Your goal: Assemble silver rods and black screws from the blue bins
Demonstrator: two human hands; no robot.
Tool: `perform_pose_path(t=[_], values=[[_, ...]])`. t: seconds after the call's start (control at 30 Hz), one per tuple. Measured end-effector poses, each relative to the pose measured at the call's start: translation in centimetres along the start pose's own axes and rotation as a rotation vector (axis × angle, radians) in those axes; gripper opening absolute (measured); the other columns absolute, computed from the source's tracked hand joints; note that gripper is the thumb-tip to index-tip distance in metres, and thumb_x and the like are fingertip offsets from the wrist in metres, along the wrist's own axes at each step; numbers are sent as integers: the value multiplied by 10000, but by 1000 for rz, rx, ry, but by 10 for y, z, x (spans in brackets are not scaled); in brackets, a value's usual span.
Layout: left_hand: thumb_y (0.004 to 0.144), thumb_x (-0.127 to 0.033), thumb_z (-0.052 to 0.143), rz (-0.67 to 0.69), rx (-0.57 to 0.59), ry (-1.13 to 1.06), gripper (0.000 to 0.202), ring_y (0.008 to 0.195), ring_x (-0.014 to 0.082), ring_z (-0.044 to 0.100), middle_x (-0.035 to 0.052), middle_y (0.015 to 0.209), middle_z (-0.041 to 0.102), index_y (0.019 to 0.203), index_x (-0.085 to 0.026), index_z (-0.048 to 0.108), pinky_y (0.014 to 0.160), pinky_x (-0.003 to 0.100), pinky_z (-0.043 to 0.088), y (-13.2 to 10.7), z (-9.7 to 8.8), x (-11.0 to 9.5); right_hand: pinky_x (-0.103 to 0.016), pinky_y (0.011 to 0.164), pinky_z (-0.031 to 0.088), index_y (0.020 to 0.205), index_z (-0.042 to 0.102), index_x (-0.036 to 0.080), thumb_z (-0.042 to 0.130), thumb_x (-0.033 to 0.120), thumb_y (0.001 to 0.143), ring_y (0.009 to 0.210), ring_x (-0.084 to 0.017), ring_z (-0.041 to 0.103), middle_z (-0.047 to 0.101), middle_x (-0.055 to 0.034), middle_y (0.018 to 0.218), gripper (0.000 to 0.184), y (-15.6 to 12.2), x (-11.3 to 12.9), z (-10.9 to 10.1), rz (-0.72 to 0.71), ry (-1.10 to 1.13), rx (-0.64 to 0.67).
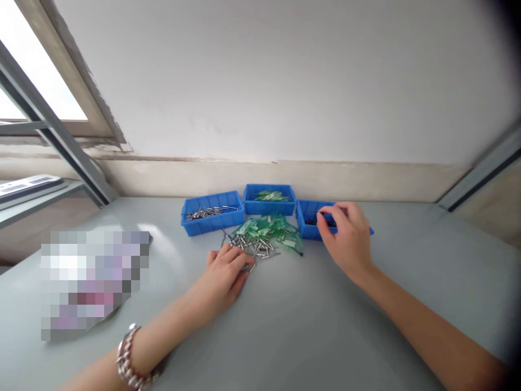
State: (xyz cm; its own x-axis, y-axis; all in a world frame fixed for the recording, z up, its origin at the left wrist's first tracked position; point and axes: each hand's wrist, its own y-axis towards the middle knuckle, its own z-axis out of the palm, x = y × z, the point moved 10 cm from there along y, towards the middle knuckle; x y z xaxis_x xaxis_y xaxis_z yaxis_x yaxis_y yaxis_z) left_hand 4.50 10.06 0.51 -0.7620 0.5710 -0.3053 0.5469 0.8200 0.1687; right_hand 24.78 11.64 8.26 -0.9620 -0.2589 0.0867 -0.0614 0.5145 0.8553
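Note:
My left hand [228, 271] rests at the near edge of a loose pile of slim silver metal pins [262, 248]. Its fingers are curled, with a metal pin [251, 267] at the thumb and fingertips. Over the right blue bin [313, 232], my right hand [348, 236] has thumb and forefinger pinched together. A small dark thing shows at those fingertips, too small to name. Dark small parts [312, 221] lie in that bin, partly hidden by the hand. Green plastic bags [268, 225] with pale labels lie against the pile's far side.
The left blue bin [214, 221] holds more metal pins. In the middle blue bin [269, 208] are green bags. A pixelated object [95, 282] lies on the grey table [260, 347] at left. Behind stands a white wall [285, 81], with metal posts at both sides.

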Motion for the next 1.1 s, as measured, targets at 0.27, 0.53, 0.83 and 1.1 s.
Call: perform_pose_path(t=[0.27, 0.53, 0.83, 1.1], values=[[873, -134, 359, 44, -52, 8, 215, 866, 231, 502, 60, 899, 593, 1018, -202, 503, 710, 361, 359, 0, -3, -3, -318, 581, 287, 890, 608, 169, 437, 243, 858, 777, -252, 479, 542, -109, 846, 189, -8, -22, 28, 72, -169, 194], [831, -101, 427, 101, -94, -88, 287, 800, 186, 531, 32, 878, 575, 1096, -210, 430, 734, 350, 394, -4, -8, -11, -374, 688, 319, 939, 605, 168, 447, 244, 872, 840, -254, 480, 534, -111, 916, 187, -5, 14, 18, -77, -40, 189], [845, -93, 414, 218, -131, -131, 284, 794, 165, 526, 40, 887, 557, 1109, -198, 412, 721, 306, 421, -8, -19, -29, -331, 748, 436, 951, 590, 168, 500, 229, 864, 844, -193, 519, 552, -69, 881, 139, -31, 81, 26, -283, 543, 607], [849, -108, 416, 272, -134, -139, 251, 779, 162, 532, 44, 906, 564, 1081, -204, 433, 717, 307, 422, -11, -22, -37, -297, 734, 455, 848, 624, 191, 505, 150, 853, 823, -159, 512, 530, -43, 883, 126, -61, 113, 34, -342, 638, 855]])
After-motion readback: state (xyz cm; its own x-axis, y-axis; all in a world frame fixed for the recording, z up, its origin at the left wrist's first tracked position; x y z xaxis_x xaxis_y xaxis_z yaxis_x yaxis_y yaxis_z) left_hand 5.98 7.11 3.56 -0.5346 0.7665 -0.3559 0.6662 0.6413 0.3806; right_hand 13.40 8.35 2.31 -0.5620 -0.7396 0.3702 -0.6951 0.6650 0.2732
